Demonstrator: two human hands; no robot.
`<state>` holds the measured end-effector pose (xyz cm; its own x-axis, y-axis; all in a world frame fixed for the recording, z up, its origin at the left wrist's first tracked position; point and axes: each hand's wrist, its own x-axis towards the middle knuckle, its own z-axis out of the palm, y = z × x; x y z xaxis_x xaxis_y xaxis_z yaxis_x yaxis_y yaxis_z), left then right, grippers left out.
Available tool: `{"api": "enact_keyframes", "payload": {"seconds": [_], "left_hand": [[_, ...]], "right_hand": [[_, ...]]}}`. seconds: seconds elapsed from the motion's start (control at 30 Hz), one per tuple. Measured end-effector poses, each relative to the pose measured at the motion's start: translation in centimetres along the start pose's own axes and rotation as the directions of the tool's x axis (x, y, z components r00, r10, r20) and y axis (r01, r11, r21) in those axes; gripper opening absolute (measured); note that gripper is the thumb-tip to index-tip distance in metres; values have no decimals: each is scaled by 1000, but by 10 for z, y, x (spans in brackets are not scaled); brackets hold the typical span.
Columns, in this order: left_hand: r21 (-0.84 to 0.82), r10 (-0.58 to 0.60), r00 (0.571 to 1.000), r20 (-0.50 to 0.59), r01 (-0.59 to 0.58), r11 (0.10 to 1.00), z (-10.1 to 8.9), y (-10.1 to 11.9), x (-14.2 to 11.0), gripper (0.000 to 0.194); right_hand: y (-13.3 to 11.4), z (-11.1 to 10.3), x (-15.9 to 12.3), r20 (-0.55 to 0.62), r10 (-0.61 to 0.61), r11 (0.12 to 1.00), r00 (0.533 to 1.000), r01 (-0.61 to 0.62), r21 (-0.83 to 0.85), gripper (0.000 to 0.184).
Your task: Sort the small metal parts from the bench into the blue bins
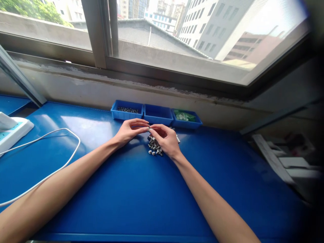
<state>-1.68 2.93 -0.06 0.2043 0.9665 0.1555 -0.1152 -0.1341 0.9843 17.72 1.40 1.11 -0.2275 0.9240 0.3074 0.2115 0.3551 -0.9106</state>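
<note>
My left hand (130, 131) and my right hand (165, 139) meet fingertip to fingertip above the blue table (121, 189). Both pinch at the same spot, on a tiny metal part I can barely make out. Under my right hand lies a small pile of silver metal parts (154, 147), like short screws or studs. Three blue bins stand in a row behind the hands: the left bin (126, 111) holds dark small parts, the middle bin (158, 114) looks bare, the right bin (186, 118) holds green and clear bags.
A white cable (68, 158) loops across the table's left side toward a white device (12, 130) at the left edge. A window wall runs behind the bins. White shelves or trays (286, 162) sit off the table's right side.
</note>
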Motion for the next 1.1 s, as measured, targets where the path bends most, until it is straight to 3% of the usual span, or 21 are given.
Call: {"api": "enact_keyframes", "payload": {"seconds": [0.1, 0.23, 0.4, 0.57, 0.7, 0.83, 0.97, 1.1], "left_hand": [[73, 37, 999, -15, -36, 997, 3, -3, 0, 42], [344, 183, 982, 46, -188, 920, 8, -5, -3, 27], [524, 320, 906, 277, -421, 740, 10, -4, -7, 29], [592, 327, 876, 354, -480, 647, 10, -8, -6, 23], [627, 321, 895, 311, -446, 638, 10, -11, -5, 16], [647, 323, 910, 260, -413, 641, 8, -15, -5, 17], [568, 292, 945, 144, -321, 758, 8, -16, -7, 24], [397, 203, 979, 5, -188, 898, 8, -11, -6, 31]], "right_hand": [[3, -6, 14, -117, 49, 996, 992, -40, 76, 29], [9, -23, 44, -304, 35, 997, 952, -14, 72, 32], [15, -41, 56, -281, -29, 998, 959, 13, -60, 37], [12, -43, 19, -253, -206, 904, 945, 85, -419, 27], [19, -39, -3, -186, -270, 837, 945, 135, -530, 25], [24, -34, -2, -146, -280, 817, 949, 156, -555, 23], [22, -30, 0, -45, -310, 773, 950, 224, -594, 20], [21, -30, -1, -31, -327, 768, 945, 246, -592, 19]]}}
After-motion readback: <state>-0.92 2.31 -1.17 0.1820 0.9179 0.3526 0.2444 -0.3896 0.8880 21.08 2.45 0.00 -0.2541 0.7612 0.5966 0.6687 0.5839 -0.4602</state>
